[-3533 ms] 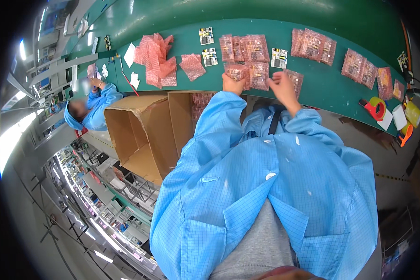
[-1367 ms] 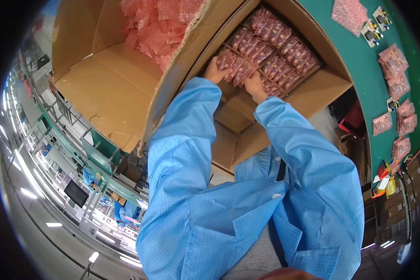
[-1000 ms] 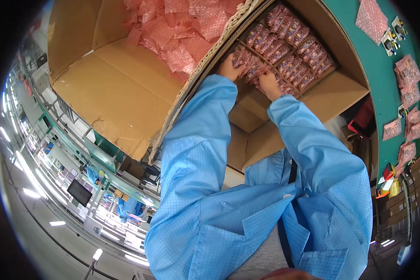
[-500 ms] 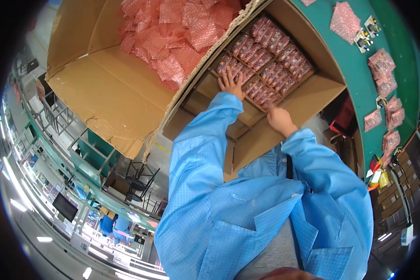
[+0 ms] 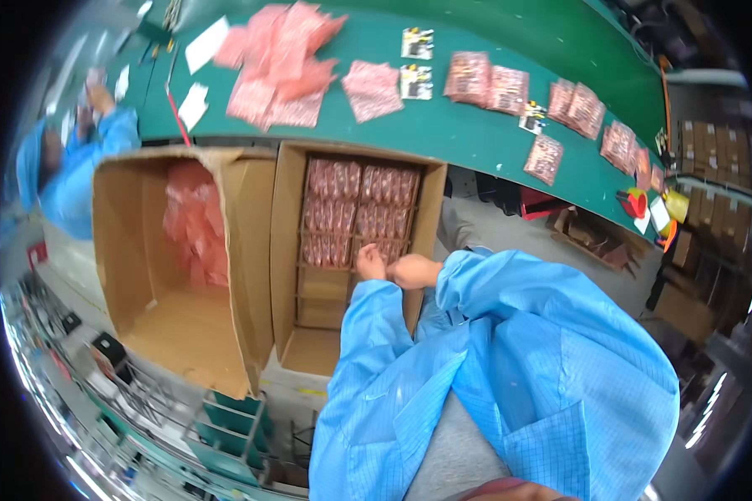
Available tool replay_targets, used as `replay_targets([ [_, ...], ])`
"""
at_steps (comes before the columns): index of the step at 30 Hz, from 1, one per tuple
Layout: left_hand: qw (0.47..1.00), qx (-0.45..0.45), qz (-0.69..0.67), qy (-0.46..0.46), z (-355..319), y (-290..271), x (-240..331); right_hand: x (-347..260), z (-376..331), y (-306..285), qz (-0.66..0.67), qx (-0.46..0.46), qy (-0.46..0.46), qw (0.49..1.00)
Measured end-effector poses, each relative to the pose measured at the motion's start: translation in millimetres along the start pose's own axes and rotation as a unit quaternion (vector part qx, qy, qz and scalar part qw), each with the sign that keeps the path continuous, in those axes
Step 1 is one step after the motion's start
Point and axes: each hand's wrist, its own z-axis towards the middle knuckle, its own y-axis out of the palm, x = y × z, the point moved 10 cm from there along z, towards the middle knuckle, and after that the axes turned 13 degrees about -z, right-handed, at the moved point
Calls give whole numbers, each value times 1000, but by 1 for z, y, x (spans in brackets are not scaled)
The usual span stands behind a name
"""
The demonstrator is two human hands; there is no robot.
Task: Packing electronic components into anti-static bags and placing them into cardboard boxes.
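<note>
A brown carton (image 5: 357, 154) with cardboard dividers stands in front of me. Pink bubble-wrapped packets (image 5: 329, 209) fill its far cells in rows. Over the near edge of these rows, my left hand (image 5: 371, 262) has its fingers loosely bent and a little apart, with no held thing visible. Right beside it, almost touching, my right hand (image 5: 415, 271) is closed, knuckles up, at the carton's right side. Its fingertips are hidden, so I cannot make out what it holds. Bare dividers (image 5: 322, 288) show in the near cells.
A second carton (image 5: 171, 326) with pink bubble-wrap bags (image 5: 196, 221) stands to the left. The green bench (image 5: 476, 134) beyond holds more bags (image 5: 280, 67), bare circuit boards (image 5: 416, 82) and wrapped packets (image 5: 507, 90). A co-worker in blue (image 5: 71, 188) is at the far left.
My view has turned, showing more of the bench and the co-worker. My left hand has left the far-left packets and come close to my right hand, its fingers less spread.
</note>
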Motion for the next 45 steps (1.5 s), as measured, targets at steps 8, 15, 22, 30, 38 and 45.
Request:
replay_targets([
  [8,938,-99,-144,299,-25,173,287,241,-177,-295,35,546,297,782],
  [15,963,-152,36,219,60,340,403,366,-194,-352,63,482,394,780],
  [22,934,-164,287,134,67,384,390,413,-161,-316,216,264,453,824],
  [30,964,-219,-83,123,70,341,348,369,-138,-323,446,360,278,770],
  [38,770,-349,-504,-176,-35,309,307,271,-172,-311,727,142,149,656],
  [45,737,-291,-594,-140,-64,223,257,235,-146,-263,753,111,109,639],
])
